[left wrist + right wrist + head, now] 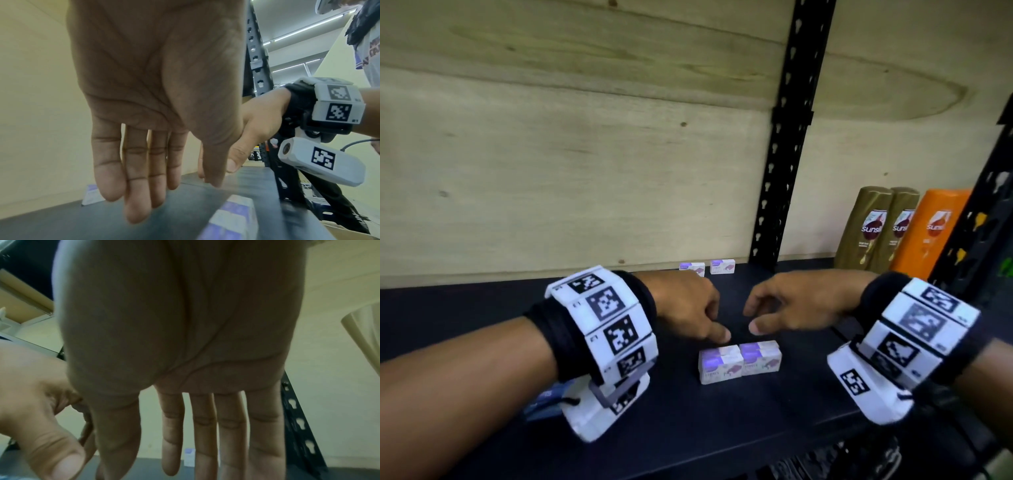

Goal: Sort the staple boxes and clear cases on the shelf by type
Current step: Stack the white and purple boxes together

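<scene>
Staple boxes (739,361) sit side by side at the shelf's (482,325) front, their row running left to right, just below both thumbs. Left hand (685,308) and right hand (801,305) hover empty, fingers loosely spread, about equally near.

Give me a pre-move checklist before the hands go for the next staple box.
1. Left hand free: ok, fingers extended, holding nothing.
2. Right hand free: ok, fingers relaxed, holding nothing.
3. Front staple boxes grouped: ok, packed side by side on the shelf.
4. Stray staple boxes at the back reachable: ok, the shelf between the hands and them looks bare.
5. Clear cases located: cannot tell; only a bluish object shows, half hidden under the left wrist.
6. Shampoo bottles out of the way: ok, standing far right, apart from the boxes.
</scene>
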The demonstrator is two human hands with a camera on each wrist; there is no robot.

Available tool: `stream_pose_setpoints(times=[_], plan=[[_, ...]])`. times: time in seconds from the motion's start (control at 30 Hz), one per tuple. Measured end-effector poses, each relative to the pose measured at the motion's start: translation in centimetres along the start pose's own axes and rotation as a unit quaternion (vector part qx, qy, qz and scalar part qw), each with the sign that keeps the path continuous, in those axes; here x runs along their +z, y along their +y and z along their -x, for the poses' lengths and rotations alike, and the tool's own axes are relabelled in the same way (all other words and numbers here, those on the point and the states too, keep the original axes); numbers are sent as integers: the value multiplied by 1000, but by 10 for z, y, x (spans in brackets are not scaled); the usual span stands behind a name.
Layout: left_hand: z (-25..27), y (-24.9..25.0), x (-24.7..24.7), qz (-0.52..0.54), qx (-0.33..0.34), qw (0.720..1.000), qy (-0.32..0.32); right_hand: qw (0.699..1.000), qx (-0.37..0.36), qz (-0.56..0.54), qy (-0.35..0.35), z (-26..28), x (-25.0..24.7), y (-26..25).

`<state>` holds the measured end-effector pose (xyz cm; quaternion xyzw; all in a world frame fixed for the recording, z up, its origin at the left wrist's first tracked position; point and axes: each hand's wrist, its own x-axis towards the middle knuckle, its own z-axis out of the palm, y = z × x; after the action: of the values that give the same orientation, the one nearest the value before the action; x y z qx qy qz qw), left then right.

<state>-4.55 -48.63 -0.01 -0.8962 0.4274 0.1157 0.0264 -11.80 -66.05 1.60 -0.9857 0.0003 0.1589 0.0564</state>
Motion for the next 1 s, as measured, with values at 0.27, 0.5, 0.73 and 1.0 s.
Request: stream_pose_setpoints(times=[0.27, 0.5, 0.73, 1.0], plan=[[-28, -37, -23, -28, -58, 997, 30, 997, 47, 34, 45, -53, -25, 23], [-69, -70, -24, -70, -89, 993, 28, 994, 80, 57, 37, -107, -32, 36], [-116, -96, -21, -86, -101, 990, 44, 989, 90, 101, 56, -165, -35, 42], [-155, -105, -21, -68, -79, 994, 40, 987, 78, 138, 28, -201, -39, 49]])
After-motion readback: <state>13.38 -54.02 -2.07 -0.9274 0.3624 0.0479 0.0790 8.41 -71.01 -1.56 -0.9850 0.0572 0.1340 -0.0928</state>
